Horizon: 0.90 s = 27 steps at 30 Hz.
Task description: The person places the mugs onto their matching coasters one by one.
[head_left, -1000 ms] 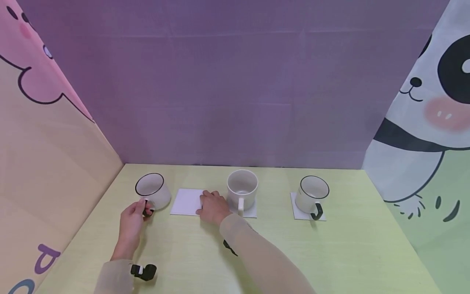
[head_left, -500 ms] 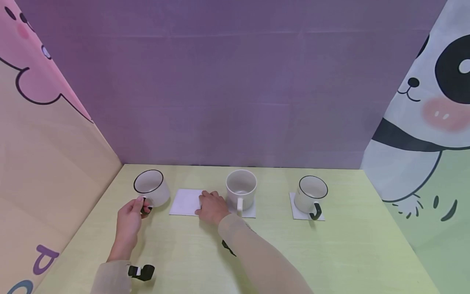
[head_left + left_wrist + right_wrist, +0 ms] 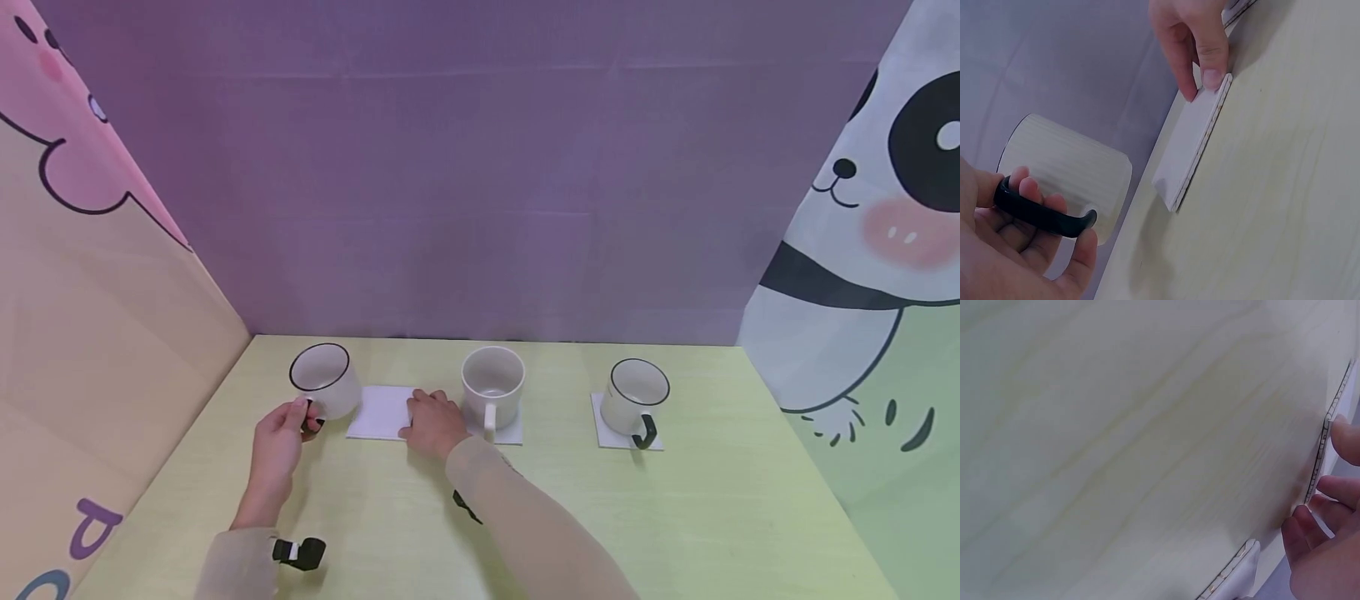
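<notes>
In the head view my left hand (image 3: 277,446) grips the black handle (image 3: 1041,215) of a white mug (image 3: 333,387) with a dark rim. The mug is slightly tilted and appears lifted off the table in the left wrist view. To its right lies a flat white square coaster (image 3: 378,412) with nothing standing on it. My right hand (image 3: 435,423) holds this coaster at its right end, thumb at the near edge in the left wrist view. Just right of that hand, a plain white mug (image 3: 493,379) stands on another coaster (image 3: 512,429).
Farther right, a white mug (image 3: 636,396) with a dark rim and black handle stands on a coaster (image 3: 609,433). The pale wooden table (image 3: 712,500) meets a purple backdrop (image 3: 480,208) behind, with printed cartoon panels (image 3: 862,333) at the sides.
My left hand has raised the mug a little and brought it rightward, closer to the bare coaster. The right hand stays in place on that coaster.
</notes>
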### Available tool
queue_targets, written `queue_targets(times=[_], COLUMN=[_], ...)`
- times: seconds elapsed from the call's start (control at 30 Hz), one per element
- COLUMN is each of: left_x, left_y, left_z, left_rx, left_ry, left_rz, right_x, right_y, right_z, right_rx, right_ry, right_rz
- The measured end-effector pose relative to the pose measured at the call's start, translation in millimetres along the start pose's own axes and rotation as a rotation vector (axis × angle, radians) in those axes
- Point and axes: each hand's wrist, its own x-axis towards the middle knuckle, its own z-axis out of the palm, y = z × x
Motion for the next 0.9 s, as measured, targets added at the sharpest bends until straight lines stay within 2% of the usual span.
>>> queue_targets(times=[0.47, 0.9], left_x=[-3.3, -3.3], left_y=[8.8, 6.3], left_z=[17.6, 30.9], left_rx=[-0.002, -0.005], left_ry=[-0.046, -0.075], left_rz=[0.001, 0.012], right_x=[-0.7, -4.5], right_y=[0.8, 0.3], right_z=[-1.7, -5.0], right_rx=[0.023, 0.049], right_ry=[0.006, 0.007], right_rz=[0.005, 0.011])
